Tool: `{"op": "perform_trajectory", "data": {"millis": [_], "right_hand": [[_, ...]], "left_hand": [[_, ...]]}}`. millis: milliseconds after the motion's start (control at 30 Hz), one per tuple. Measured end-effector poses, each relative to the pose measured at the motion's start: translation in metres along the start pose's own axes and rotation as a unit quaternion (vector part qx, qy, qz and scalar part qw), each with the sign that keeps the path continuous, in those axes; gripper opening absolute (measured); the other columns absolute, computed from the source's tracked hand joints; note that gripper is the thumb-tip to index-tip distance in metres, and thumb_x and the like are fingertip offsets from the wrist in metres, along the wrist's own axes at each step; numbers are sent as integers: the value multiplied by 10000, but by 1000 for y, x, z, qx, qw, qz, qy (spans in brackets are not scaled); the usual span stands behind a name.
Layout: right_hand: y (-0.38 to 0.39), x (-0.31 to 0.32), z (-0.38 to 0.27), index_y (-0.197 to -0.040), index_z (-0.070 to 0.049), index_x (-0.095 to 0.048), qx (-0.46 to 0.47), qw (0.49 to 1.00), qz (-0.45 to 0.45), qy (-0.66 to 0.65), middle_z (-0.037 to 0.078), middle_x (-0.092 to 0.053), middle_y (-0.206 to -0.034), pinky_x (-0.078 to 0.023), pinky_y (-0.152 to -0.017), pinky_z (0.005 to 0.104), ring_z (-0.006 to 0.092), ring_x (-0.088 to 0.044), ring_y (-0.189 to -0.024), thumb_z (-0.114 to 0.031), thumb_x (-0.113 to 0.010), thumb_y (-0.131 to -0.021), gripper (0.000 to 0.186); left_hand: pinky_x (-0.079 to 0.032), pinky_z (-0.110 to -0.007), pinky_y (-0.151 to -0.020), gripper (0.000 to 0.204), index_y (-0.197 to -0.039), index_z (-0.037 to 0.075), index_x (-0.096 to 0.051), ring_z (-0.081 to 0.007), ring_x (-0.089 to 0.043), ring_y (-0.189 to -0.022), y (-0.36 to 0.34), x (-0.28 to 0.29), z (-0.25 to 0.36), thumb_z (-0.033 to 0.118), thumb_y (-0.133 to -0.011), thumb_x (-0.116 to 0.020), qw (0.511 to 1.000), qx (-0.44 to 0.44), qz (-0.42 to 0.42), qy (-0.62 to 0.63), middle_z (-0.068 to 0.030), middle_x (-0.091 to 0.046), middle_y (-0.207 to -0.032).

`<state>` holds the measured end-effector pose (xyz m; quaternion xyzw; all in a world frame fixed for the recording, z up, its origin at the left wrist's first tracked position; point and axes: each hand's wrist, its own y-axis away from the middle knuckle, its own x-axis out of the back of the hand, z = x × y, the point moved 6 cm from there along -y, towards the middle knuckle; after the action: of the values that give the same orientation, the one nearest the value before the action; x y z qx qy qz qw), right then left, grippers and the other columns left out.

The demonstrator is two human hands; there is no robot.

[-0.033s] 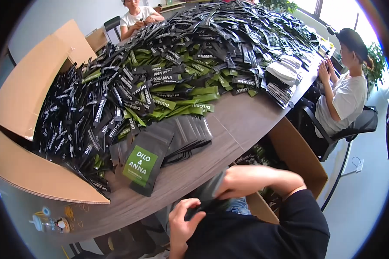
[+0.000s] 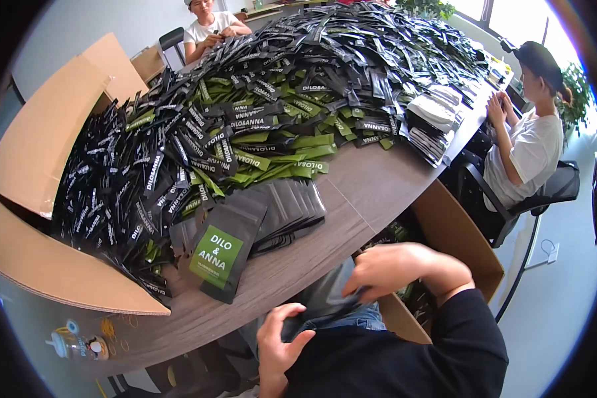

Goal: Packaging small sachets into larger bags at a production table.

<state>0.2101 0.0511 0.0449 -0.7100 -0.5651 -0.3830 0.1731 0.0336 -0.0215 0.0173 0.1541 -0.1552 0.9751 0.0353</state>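
Note:
Low in the view, my right hand (image 2: 391,268) has bent fingers gripping the upper part of a dark, blurred pouch (image 2: 325,305) held over my lap. My left hand (image 2: 282,338) is at its lower left, thumb and fingers apart in a curve, nothing visibly between them. On the table above my hands lies a fanned stack of dark flat pouches (image 2: 288,212); the front one (image 2: 225,249) has a green label. Behind them rises a big heap of narrow black and green sachets (image 2: 325,79).
An open carton (image 2: 40,132) stands left on the table (image 2: 351,192), another (image 2: 458,245) below its edge. A cup (image 2: 76,341) and rubber bands sit lower left. A white stack (image 2: 434,116) is right. Two co-workers (image 2: 524,146), (image 2: 205,33) are seated around the table.
My right hand has moved slightly up and to the right with the pouch. My left hand has drifted a little left and its fingers are further from the pouch.

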Motion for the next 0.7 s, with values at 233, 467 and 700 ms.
{"op": "perform_trajectory", "data": {"millis": [233, 467, 700], "right_hand": [[10, 139, 79, -1008, -28, -629, -114, 773, 477, 402, 143, -626, -976, -467, -833, 369, 281, -593, -960, -97, -710, -671, 353], [8, 162, 126, -749, -1, -646, -53, 795, 594, 111, 69, -616, -724, -456, -580, 272, 175, -583, -620, -110, -745, -723, 149], [33, 179, 176, -719, -49, -485, 81, 614, 699, -358, 97, -662, -809, -419, -578, 198, 113, -589, -698, -161, -653, -858, 246]], "left_hand": [[-368, -441, -993, 372, -1138, 29, -571, -333, -457, -1193, -63, 30, 20, 66, -777, -655, 921, -95, 128, -356, -164, -502, -1251], [-306, -444, -1061, 402, -1247, 16, -498, -303, -452, -1220, -69, 50, -23, -13, -847, -485, 898, -52, 94, -427, -137, -546, -1225], [-365, -445, -982, 397, -1159, 33, -561, -310, -502, -1055, -72, 64, -27, -32, -768, -555, 896, -28, 147, -418, -118, -555, -1092]]}}
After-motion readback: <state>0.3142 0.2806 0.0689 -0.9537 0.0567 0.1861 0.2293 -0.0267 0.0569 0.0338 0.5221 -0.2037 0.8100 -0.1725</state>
